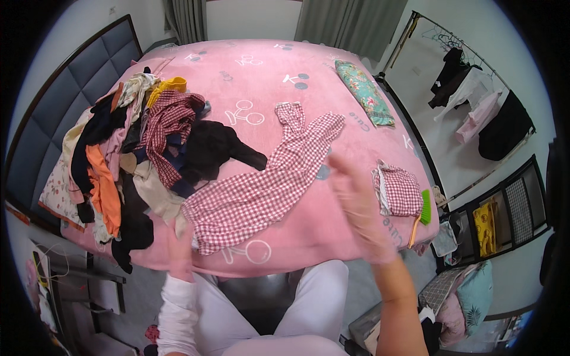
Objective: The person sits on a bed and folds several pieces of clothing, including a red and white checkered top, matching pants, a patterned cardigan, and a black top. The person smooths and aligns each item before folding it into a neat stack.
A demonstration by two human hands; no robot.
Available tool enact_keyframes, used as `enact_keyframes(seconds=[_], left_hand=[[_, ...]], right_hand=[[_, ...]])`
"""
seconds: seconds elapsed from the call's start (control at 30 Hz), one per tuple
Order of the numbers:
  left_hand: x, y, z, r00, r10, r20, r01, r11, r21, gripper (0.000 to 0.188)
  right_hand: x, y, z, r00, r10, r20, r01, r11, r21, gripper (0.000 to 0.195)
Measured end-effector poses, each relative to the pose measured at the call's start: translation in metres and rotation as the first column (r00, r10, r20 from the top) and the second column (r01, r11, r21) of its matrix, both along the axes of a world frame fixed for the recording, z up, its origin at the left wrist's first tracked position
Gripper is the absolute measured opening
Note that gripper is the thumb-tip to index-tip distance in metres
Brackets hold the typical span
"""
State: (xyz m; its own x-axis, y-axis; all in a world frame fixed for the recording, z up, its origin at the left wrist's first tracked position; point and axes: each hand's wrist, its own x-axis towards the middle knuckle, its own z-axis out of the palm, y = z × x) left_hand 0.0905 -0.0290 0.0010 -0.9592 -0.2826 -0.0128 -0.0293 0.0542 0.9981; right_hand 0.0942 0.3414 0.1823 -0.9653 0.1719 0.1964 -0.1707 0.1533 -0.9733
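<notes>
Red-and-white gingham trousers (254,198) lie spread on the pink bed, waistband towards me and legs pointing away to the right. My left hand (180,253), blurred, is at the left end of the waistband, close to a cream garment (156,184). Whether its fingers grip the cloth cannot be made out. To the right of the trousers my right hand (358,213) is over the bed, smeared by motion, with its fingers extended and nothing visible in it. A folded gingham bundle (401,189) rests near the bed's right edge.
A tangled heap of clothes (107,129) covers the bed's left side, with a black garment (213,149) beside it. A green-bristled brush (426,207) lies by the folded bundle. Farther back is a floral pillow (364,92). A clothes rack (472,38) stands right of the bed (307,249).
</notes>
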Motion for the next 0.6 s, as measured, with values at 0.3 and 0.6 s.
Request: enact_keyframes(seconds=[0.3, 0.6], left_hand=[[0.005, -0.002, -0.125, 0.834, 0.022, 0.551, -0.318, 0.836, 0.448, 0.048], [0.072, -0.151, 0.0, 0.998, 0.036, 0.058, -0.068, 0.649, 0.758, 0.057]], right_hand=[[-0.11, 0.013, -0.27, 0.753, -0.025, 0.657, 0.373, 0.839, -0.395, 0.029], [-0.007, -0.017, -0.235, 0.509, 0.427, 0.747, -0.197, 0.903, -0.382, 0.016]])
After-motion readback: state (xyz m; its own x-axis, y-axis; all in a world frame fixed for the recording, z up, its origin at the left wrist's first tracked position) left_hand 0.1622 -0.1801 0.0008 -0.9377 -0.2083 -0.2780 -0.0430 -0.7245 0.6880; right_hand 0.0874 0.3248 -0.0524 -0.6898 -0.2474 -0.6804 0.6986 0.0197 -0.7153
